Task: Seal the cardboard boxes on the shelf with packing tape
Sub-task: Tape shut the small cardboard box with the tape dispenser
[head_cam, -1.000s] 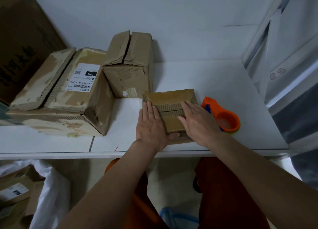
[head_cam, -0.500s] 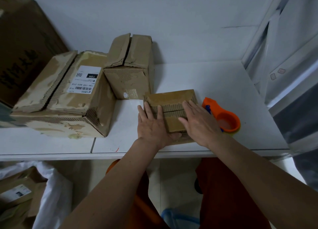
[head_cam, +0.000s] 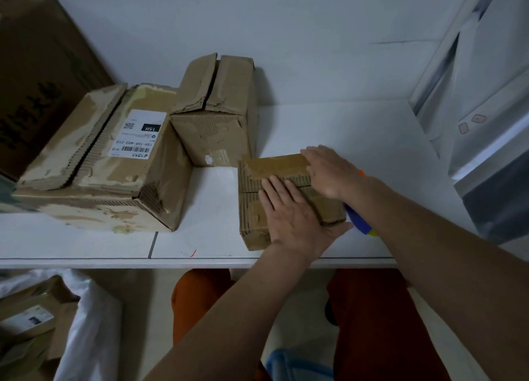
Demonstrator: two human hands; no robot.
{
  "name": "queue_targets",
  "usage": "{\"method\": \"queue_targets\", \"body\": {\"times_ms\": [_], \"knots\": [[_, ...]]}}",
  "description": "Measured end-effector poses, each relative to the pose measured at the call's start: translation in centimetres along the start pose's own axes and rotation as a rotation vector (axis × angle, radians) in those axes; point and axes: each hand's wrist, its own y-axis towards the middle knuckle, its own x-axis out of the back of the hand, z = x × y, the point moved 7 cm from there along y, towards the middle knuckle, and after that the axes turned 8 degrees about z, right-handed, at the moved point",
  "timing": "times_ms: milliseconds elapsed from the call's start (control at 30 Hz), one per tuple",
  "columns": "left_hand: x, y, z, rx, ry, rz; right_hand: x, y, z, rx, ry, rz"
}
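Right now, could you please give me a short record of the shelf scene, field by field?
Shelf: white shelf
Box in hand: small box, near the front edge
Left hand: left hand flat on its top, thumb at its near side
Right hand: right hand over its far right corner
Other boxes: labelled box and upright box, flaps untaped
Tape dispenser: tape dispenser, mostly hidden behind the right forearm

A packing or stockroom corner: worn brown cardboard boxes point(head_cam: 211, 114) crowd a plain white shelf point(head_cam: 357, 129) against a bare white wall point(head_cam: 286, 23), one long box carrying a white barcoded shipping label point(head_cam: 137, 134). More labelled cartons point(head_cam: 25, 320) and white plastic wrap point(head_cam: 88, 329) lie on the floor below.
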Motion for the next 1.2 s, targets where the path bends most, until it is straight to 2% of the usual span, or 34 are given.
{"method": "queue_targets", "body": {"times_ms": [167, 367, 533, 800, 900, 967, 1067, 1200], "knots": [[-0.1, -0.3, 0.0, -0.067, 0.076, 0.006, 0.1, -1.2, -0.5, -0.054, -0.16, -0.03], [-1.0, -1.7, 1.9, -0.378, 0.197, 0.115, -0.3, -5.1, -1.1, -0.153, -0.149, -0.086], [-0.7, -3.0, 3.8, -0.596, 0.266, 0.213, 0.2, -8.5, -1.3, -0.247, -0.046, -0.129], [0.1, -1.6, 6.0, -0.616, 0.256, 0.202, -2.0, -9.6, -1.6, -0.284, 0.054, -0.17], [0.6, -2.3, 6.0, -0.57, 0.277, 0.184, -2.1, -9.4, -1.8, -0.266, 0.063, -0.185], [1.2, -3.0, 4.9, -0.533, 0.309, 0.084, -2.4, -9.1, -2.2, -0.261, 0.078, -0.176], [1.7, -3.2, 1.8, -0.576, 0.252, -0.08, -2.5, -8.8, -2.6, -0.237, 0.093, -0.16], [0.1, -1.3, -0.4, -0.629, 0.237, -0.024, -2.4, -8.9, -3.4, -0.177, 0.215, -0.106]]}}
